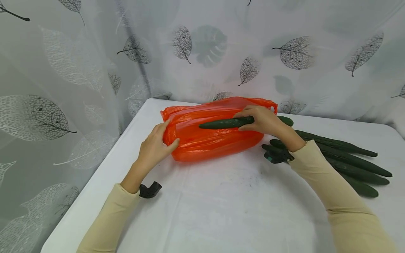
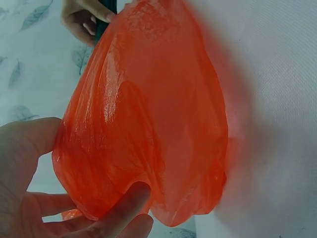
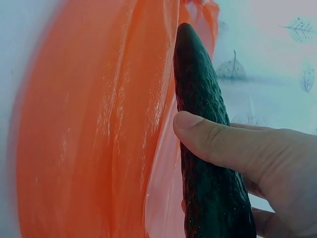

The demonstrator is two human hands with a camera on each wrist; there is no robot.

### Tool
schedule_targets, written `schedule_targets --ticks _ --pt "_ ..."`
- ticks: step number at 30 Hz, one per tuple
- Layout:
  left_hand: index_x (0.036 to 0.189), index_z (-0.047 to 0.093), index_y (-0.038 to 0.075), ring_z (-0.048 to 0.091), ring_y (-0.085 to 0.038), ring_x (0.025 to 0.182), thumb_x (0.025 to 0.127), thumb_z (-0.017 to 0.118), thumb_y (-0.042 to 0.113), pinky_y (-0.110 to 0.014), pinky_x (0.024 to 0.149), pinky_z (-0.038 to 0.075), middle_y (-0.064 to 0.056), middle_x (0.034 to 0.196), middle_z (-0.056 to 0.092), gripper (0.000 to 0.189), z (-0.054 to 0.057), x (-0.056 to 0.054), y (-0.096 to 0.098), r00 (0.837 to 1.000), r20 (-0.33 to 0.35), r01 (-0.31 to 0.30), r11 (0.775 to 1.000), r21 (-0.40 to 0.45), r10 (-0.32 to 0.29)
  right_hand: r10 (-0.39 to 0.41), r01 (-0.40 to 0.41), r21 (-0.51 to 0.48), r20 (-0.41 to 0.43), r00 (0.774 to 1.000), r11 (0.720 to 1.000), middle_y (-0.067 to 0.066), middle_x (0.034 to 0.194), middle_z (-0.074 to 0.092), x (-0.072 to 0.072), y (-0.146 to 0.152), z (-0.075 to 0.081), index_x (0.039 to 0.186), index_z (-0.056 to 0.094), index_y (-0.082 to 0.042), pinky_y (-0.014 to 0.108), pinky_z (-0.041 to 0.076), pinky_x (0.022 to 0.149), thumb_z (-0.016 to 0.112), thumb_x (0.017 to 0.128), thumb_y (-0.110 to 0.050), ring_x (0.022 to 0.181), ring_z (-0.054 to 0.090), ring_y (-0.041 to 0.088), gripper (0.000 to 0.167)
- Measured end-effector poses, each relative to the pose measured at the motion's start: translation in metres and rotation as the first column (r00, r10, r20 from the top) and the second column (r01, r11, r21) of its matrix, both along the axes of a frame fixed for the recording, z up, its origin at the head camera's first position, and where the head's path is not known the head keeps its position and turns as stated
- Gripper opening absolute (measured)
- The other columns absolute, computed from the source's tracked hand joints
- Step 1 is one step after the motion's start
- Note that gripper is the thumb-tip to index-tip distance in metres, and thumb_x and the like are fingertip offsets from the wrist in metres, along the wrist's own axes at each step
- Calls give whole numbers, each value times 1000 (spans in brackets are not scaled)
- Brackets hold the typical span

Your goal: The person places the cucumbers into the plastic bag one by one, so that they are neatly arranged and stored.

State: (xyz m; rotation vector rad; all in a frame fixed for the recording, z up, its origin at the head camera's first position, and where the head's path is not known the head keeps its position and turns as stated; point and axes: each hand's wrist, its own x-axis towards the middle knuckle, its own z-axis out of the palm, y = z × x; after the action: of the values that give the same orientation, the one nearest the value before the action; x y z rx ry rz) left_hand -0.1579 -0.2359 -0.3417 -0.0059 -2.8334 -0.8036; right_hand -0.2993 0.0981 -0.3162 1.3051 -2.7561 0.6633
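An orange plastic bag [image 1: 202, 144] lies lengthwise near the back of the white table, its thin film wrinkled and glossy. At its left end, my left hand [image 1: 155, 144] holds the film, thumb and fingers spread around that end. My right hand [image 1: 261, 121] grips a long dark green cucumber [image 1: 221, 123] around its middle. The cucumber lies across the upper part of the bag in the head view, its front tip pointing left. In the right wrist view the thumb presses along the bumpy cucumber [image 3: 198, 89], with the orange film right beside it.
Several more cucumbers [image 1: 354, 160] lie side by side on the table [image 1: 221, 211] at the right, partly hidden under my right forearm. A leaf-patterned curtain [image 1: 215, 45] hangs behind the table and along its left side. Black mounts [image 1: 150, 189] sit at my wrists.
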Motion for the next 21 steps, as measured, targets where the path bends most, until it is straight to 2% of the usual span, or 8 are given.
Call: schedule_targets --ticks 8,14,21 --pt "153 32 14 51 -38 124 89 63 38 -62 92 47 -16 147 42 75 0 0 1 1000 6 9 1000 17 -9 16 -16 10 -4 1000 1000 12 117 64 -1 -12 0 124 68 -9 47 50 89 80 80 -18 107 57 29 46" --pt "153 32 14 52 -38 124 89 63 37 -60 91 49 -17 146 42 75 1 1 3 1000 -7 16 1000 7 -16 18 -18 23 -5 1000 1000 12 115 64 -1 -23 -2 123 68 -9 46 52 86 79 81 -17 103 57 29 44" --pt "153 32 13 53 -37 123 89 63 37 -60 88 50 -15 146 43 75 -1 1 3 1000 -17 17 1000 2 -17 52 -52 28 9 999 998 12 117 65 2 -38 -2 123 68 -9 47 51 89 79 81 -18 107 57 30 44"
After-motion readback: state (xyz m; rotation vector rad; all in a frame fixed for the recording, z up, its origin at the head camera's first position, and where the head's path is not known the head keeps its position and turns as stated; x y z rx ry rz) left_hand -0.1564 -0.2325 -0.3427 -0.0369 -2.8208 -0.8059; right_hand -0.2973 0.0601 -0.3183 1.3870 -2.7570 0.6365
